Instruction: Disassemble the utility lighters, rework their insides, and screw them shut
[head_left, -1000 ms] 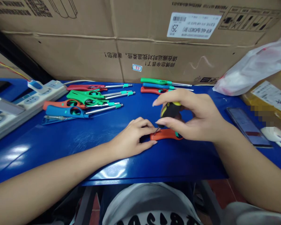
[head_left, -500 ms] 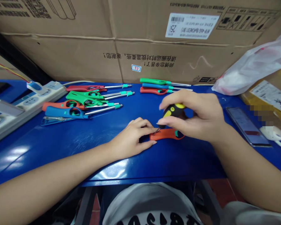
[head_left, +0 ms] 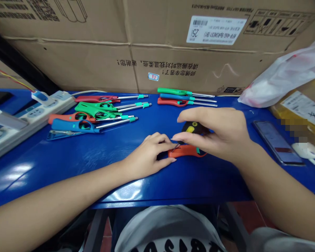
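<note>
An orange lighter (head_left: 185, 151) lies flat on the blue table (head_left: 157, 189) in front of me. My left hand (head_left: 149, 154) rests on the table and grips the lighter's left end between thumb and fingers. Above it, my right hand (head_left: 217, 134) holds a black and yellow screwdriver (head_left: 193, 128) by its handle. Thumb and forefinger stand apart around the handle, and the other fingers are hidden. The thin shaft slants down to the lighter's body close to my left fingertips. My right hand covers the lighter's right end.
Several long-nosed lighters (head_left: 94, 108) lie in a pile at the left, beside a white power strip (head_left: 28, 119). Three more lighters (head_left: 178, 96) lie at the back, against a cardboard box (head_left: 94, 66). A phone (head_left: 278, 141) and a plastic bag (head_left: 273, 80) are at the right.
My right hand has turned about the screwdriver handle and dropped slightly, with thumb and forefinger wider apart. The left hand and the orange lighter keep their place.
</note>
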Tool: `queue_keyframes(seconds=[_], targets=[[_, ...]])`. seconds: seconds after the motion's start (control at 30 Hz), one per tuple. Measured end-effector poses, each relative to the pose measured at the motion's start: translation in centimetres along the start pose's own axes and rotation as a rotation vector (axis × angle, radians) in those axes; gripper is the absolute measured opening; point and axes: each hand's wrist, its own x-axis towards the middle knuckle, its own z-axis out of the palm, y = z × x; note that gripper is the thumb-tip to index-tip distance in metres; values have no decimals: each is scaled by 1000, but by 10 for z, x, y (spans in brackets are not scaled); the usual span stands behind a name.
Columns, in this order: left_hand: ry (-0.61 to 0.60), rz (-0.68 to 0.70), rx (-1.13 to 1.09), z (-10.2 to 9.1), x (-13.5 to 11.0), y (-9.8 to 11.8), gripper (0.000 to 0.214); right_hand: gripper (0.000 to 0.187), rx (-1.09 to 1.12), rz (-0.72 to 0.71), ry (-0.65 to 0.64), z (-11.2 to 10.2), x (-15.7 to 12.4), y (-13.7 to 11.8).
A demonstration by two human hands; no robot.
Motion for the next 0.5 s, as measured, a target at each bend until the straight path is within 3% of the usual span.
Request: queue_keyframes(seconds=[0.07,0.17,0.23,0.33,0.4,0.5], targets=[[0,2,2,-1,0,0,35,27,3,27,-44,-1,0,-1],[12,11,13,-1,0,0,35,42,226,27,-162,-5,0,1],[16,14,18,-1,0,0,33,42,326,22,-172,-5,-1,2],[29,29,24,1,0,0,24,29,238,20,-84,-1,-1,3],[36,40,24,1,0,-1,18,33,145,1,-25,1,0,2],[42,34,12,1,0,-1,20,36,138,-36,-68,-4,1,-2]])
